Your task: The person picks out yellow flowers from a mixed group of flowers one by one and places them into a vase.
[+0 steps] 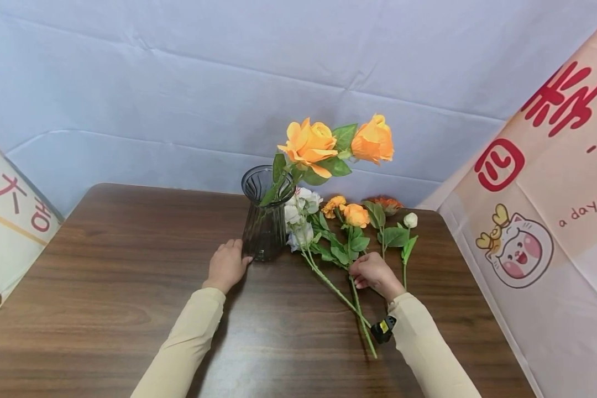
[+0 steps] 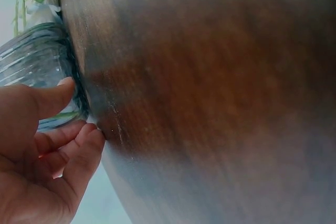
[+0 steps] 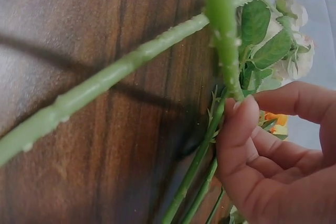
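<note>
A smoky grey ribbed glass vase [image 1: 265, 224] stands upright at the back of the table, with two large orange roses [image 1: 309, 146] leaning out to the right. Low at its left side, my left hand [image 1: 227, 265] holds the base, thumb [image 2: 55, 98] against the glass and fingers bent round below. Between thumb and index finger, my right hand [image 3: 278, 150] pinches the green stem [image 3: 227, 51] of a smaller orange rose [image 1: 355, 215]. That rose's stem end slants toward the front of the table. Beside it lies a bunch of white flowers [image 1: 298, 213], whose pale stem [image 3: 105, 80] crosses the held one.
Right of the held rose lie a dark orange flower [image 1: 387, 204] and a white bud [image 1: 410, 220] on their stems. A small orange flower [image 1: 334, 205] sits behind. Brown wood-grain table [image 1: 129, 276] extends left and forward; a pale cloth backdrop [image 1: 179, 99] hangs behind it.
</note>
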`<state>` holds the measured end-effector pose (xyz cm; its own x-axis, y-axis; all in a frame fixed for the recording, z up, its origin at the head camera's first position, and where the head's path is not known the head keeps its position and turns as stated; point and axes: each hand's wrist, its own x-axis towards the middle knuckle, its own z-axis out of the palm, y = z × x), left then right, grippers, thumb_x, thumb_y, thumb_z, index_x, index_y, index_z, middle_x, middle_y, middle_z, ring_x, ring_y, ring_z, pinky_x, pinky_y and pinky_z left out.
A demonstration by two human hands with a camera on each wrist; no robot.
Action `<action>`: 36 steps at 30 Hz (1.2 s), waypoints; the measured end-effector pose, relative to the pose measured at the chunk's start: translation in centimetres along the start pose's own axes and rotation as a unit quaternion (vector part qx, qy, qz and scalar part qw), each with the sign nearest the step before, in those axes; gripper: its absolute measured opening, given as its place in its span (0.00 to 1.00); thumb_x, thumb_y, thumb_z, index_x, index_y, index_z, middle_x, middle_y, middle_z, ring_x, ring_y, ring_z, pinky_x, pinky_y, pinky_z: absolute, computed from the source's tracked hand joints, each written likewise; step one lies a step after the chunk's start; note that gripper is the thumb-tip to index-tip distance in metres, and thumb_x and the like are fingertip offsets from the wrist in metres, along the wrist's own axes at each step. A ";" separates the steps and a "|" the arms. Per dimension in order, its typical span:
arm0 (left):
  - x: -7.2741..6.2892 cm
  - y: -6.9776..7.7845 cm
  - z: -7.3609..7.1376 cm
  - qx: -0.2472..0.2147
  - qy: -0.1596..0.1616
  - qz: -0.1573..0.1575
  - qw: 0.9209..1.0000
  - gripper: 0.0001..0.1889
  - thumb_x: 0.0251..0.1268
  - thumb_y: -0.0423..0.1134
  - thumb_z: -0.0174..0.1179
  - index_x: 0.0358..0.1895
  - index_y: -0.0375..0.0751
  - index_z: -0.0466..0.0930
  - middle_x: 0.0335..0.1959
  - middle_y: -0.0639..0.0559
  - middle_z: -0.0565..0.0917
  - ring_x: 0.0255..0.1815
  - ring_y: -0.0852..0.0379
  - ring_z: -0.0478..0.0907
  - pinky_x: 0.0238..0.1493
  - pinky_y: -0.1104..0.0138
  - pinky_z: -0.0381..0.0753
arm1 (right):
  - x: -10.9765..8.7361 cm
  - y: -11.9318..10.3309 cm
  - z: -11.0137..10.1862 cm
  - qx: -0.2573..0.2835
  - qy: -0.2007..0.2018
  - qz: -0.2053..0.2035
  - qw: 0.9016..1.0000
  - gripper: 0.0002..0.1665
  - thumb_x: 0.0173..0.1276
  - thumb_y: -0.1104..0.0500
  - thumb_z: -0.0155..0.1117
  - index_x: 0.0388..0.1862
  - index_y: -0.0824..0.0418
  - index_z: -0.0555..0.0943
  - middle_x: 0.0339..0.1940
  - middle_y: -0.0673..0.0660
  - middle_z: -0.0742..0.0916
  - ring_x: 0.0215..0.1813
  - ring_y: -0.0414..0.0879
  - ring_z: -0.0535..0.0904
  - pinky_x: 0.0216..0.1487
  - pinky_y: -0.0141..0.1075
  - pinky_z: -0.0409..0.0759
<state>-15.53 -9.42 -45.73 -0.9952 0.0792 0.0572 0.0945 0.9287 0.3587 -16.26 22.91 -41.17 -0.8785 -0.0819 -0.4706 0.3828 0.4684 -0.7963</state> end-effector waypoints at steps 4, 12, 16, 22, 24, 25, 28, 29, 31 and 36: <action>0.0 0.1 0.0 -0.003 -0.001 -0.006 1.000 0.24 0.60 0.45 0.60 0.51 0.28 0.71 0.46 0.37 0.76 0.44 0.40 0.74 0.48 0.53 0.73 | -0.1 -0.1 -0.2 0.004 -0.012 0.003 1.000 0.11 0.59 0.73 0.51 0.38 0.81 0.74 0.18 0.57 0.76 0.16 0.42 0.71 0.21 0.33 0.76; 0.0 0.0 0.0 -0.004 -0.005 -0.010 1.000 0.25 0.61 0.45 0.60 0.53 0.28 0.71 0.46 0.37 0.76 0.45 0.40 0.73 0.48 0.53 0.74 | -0.7 -0.4 -0.8 0.040 -0.022 -0.004 0.999 0.05 0.59 0.74 0.51 0.31 0.78 0.73 0.17 0.56 0.75 0.15 0.41 0.71 0.19 0.32 0.75; 0.0 0.0 0.0 -0.003 -0.007 -0.011 1.000 0.24 0.61 0.45 0.60 0.53 0.28 0.71 0.46 0.37 0.76 0.45 0.40 0.73 0.48 0.53 0.74 | -0.7 -0.5 -1.0 0.047 -0.018 0.002 0.999 0.03 0.57 0.74 0.52 0.28 0.76 0.74 0.15 0.56 0.76 0.15 0.41 0.72 0.19 0.32 0.76; -0.1 0.0 0.1 -0.003 -0.009 -0.010 1.000 0.24 0.61 0.45 0.59 0.53 0.28 0.71 0.46 0.37 0.76 0.45 0.40 0.73 0.47 0.53 0.74 | -1.2 -1.1 -1.6 0.049 -0.030 0.001 0.998 0.04 0.59 0.74 0.53 0.29 0.77 0.75 0.18 0.59 0.78 0.17 0.43 0.75 0.23 0.34 0.79; 0.0 0.0 0.1 -0.004 -0.008 -0.011 1.000 0.24 0.61 0.45 0.60 0.53 0.28 0.71 0.46 0.37 0.76 0.44 0.40 0.73 0.47 0.53 0.74 | -1.3 -1.3 -1.8 0.053 -0.035 0.001 0.998 0.04 0.59 0.74 0.53 0.26 0.74 0.74 0.23 0.62 0.80 0.17 0.44 0.77 0.24 0.35 0.80; 0.0 0.0 0.1 -0.005 -0.007 -0.011 1.000 0.24 0.61 0.45 0.60 0.52 0.28 0.71 0.46 0.37 0.76 0.44 0.41 0.73 0.47 0.53 0.74 | -1.4 -1.4 -1.9 0.054 -0.037 -0.001 0.998 0.06 0.59 0.74 0.54 0.23 0.72 0.73 0.25 0.64 0.81 0.18 0.44 0.77 0.25 0.36 0.81; 0.0 0.0 0.1 -0.004 -0.005 -0.011 1.000 0.24 0.60 0.45 0.60 0.52 0.28 0.71 0.45 0.37 0.76 0.45 0.40 0.73 0.47 0.53 0.74 | -1.6 -1.6 -2.3 0.058 -0.036 -0.004 0.998 0.08 0.59 0.73 0.54 0.21 0.69 0.72 0.30 0.68 0.82 0.19 0.46 0.79 0.27 0.38 0.82; 0.0 0.1 0.1 -0.005 -0.005 -0.011 1.000 0.24 0.60 0.45 0.60 0.52 0.28 0.71 0.46 0.37 0.76 0.45 0.40 0.73 0.47 0.53 0.74 | -1.7 -1.7 -2.4 0.060 -0.036 -0.004 0.998 0.08 0.59 0.73 0.54 0.21 0.69 0.72 0.31 0.68 0.82 0.19 0.46 0.80 0.27 0.38 0.82; 0.0 0.1 0.1 -0.004 -0.007 -0.012 1.000 0.24 0.61 0.45 0.60 0.52 0.28 0.71 0.46 0.37 0.76 0.45 0.40 0.73 0.47 0.53 0.74 | -1.8 -2.0 -2.5 0.064 -0.039 -0.006 0.997 0.08 0.60 0.72 0.54 0.21 0.69 0.72 0.29 0.66 0.82 0.20 0.47 0.80 0.28 0.39 0.82; 0.1 0.1 0.0 -0.002 -0.009 -0.012 1.000 0.24 0.61 0.45 0.59 0.52 0.28 0.71 0.46 0.37 0.76 0.45 0.41 0.73 0.47 0.53 0.74 | -2.1 -2.5 -2.9 0.084 -0.049 -0.008 0.995 0.06 0.60 0.72 0.53 0.24 0.70 0.70 0.26 0.61 0.81 0.21 0.47 0.80 0.30 0.39 0.82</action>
<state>-15.61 -9.29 -45.68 -0.9975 0.0633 0.0327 0.0709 0.9290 0.3633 -16.22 24.48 -37.15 -0.8556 -0.1777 -0.4862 0.4193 0.3130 -0.8522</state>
